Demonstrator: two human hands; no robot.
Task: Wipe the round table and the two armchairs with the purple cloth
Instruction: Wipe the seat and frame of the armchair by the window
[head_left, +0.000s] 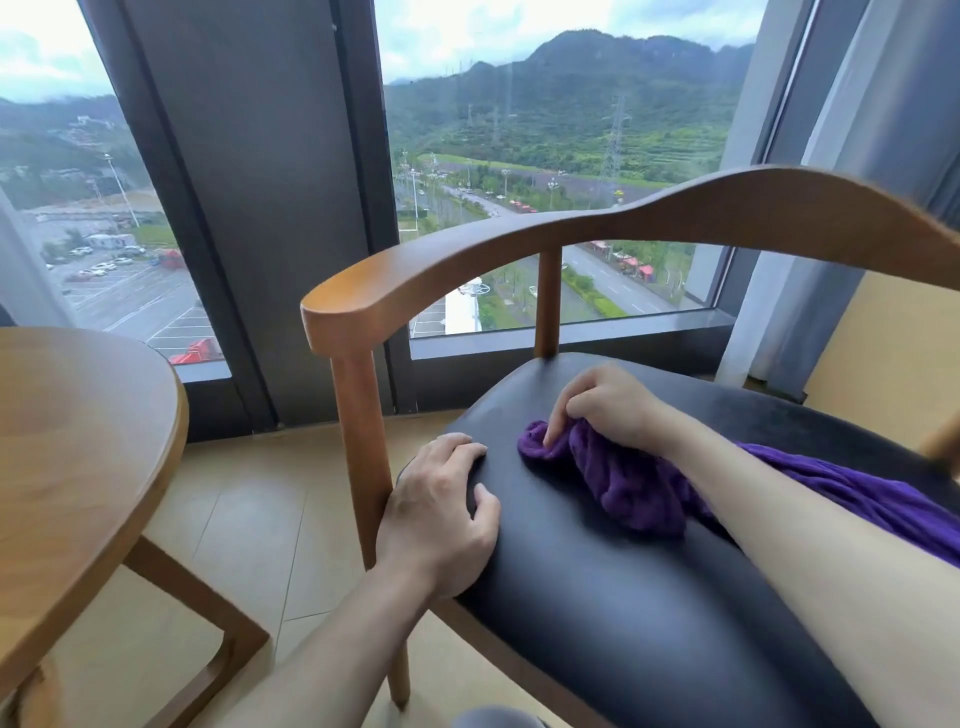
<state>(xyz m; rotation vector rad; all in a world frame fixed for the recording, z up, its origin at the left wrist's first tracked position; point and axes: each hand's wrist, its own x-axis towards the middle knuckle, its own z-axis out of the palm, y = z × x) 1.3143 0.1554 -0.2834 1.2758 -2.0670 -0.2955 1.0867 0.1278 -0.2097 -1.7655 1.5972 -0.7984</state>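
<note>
A wooden armchair (519, 260) with a curved back rail and a black padded seat (623, 597) fills the right half of the view. My right hand (608, 405) grips a bunched purple cloth (634, 483) on the seat, and the cloth trails away under my forearm toward the right. My left hand (441, 519) curls over the seat's front left corner beside the chair's front post. The round wooden table (78, 467) stands at the left, apart from the chair.
Tall windows (545, 156) with dark frames stand right behind the chair and table. A grey curtain (857, 156) hangs at the right by a yellow wall. Pale tiled floor (260, 519) shows between the table's base and the chair.
</note>
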